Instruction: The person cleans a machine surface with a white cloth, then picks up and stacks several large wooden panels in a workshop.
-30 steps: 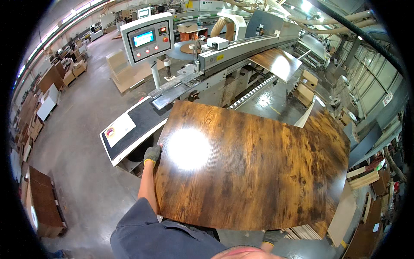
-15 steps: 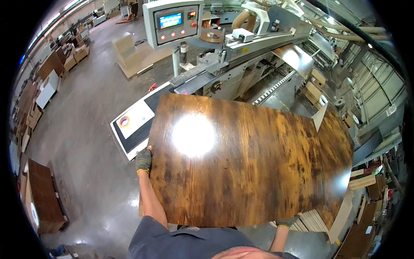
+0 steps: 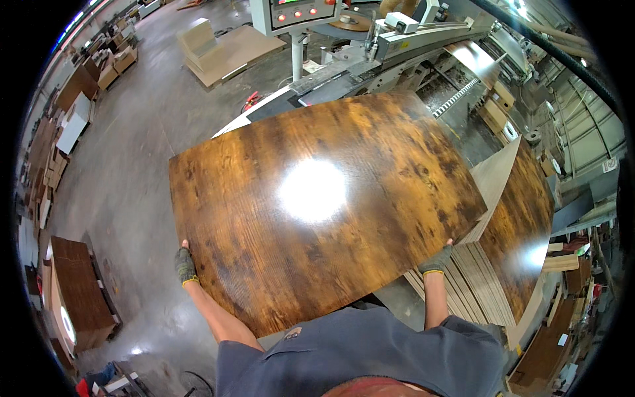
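Observation:
A large, glossy brown wood-grain board [image 3: 251,225] spans the space in front of my body, a bright light reflecting off its face. My left hand [image 3: 186,264], in a grey fingerless work glove with a yellow cuff, grips its left edge, the thumb on top. At the near right edge my right hand [image 3: 436,259], gloved alike, holds the board with its thumb up. The fingers of both hands are mostly hidden beneath it. Close to my right hand stands a stack of similar boards [image 3: 522,218], with layered pale edges showing.
Beyond the board stands a long machine [image 3: 397,63] with a control panel [image 3: 294,14] on a post. Flat cardboard [image 3: 231,56] lies on the floor behind it. A brown stack [image 3: 79,291] sits at the left, and a black hose [image 3: 549,43] crosses the upper right.
The board has turned and shifted left and nearer, coming away from the stack at the right. Both hands moved with it, still gripping. The view has tilted down, cutting off the control panel's top.

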Demonstrator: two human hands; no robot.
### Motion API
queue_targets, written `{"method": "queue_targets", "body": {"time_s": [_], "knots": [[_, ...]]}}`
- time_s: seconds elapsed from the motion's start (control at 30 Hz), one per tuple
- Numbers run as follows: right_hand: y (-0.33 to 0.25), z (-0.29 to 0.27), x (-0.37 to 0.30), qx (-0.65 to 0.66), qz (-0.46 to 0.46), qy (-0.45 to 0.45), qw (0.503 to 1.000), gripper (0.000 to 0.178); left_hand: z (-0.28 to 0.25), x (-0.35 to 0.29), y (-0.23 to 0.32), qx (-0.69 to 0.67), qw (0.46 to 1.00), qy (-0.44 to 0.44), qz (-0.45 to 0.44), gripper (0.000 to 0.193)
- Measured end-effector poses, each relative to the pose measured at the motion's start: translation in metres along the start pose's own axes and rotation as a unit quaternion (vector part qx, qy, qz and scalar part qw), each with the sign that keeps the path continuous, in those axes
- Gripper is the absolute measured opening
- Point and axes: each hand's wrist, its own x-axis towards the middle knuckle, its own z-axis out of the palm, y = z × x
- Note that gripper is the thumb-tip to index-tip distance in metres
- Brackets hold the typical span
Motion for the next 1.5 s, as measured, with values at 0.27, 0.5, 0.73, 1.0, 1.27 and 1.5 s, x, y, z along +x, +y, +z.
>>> {"method": "queue_targets", "body": {"time_s": [0.27, 0.5, 0.73, 1.0, 1.27, 1.5], "knots": [[0.037, 0.042, 0.03, -0.019, 0.056, -0.056, 0.997, 0.078, -0.05, -0.018, -0.058, 0.019, 0.993, 0.1, -0.067, 0.064], [0.047, 0.027, 0.099, -0.055, 0.039, -0.045, 0.997, 0.078, -0.025, -0.038, -0.046, 0.011, 0.987, 0.152, -0.058, 0.073], [0.035, 0.039, 0.161, -0.133, 0.143, 0.052, 0.979, 0.066, 0.003, -0.044, -0.092, -0.171, 0.979, 0.059, -0.093, 0.04], [0.027, 0.02, 0.209, -0.213, 0.172, 0.154, 0.95, 0.057, 0.013, -0.097, -0.102, -0.081, 0.989, -0.004, -0.127, 0.042], [0.026, 0.031, 0.217, -0.199, 0.212, 0.206, 0.934, 0.055, 0.037, -0.109, -0.058, 0.005, 0.983, 0.068, -0.169, 0.064], [0.029, -0.015, 0.235, -0.207, 0.207, 0.222, 0.93, 0.06, 0.042, -0.098, -0.046, 0.088, 0.974, 0.034, -0.206, 0.075]]}}
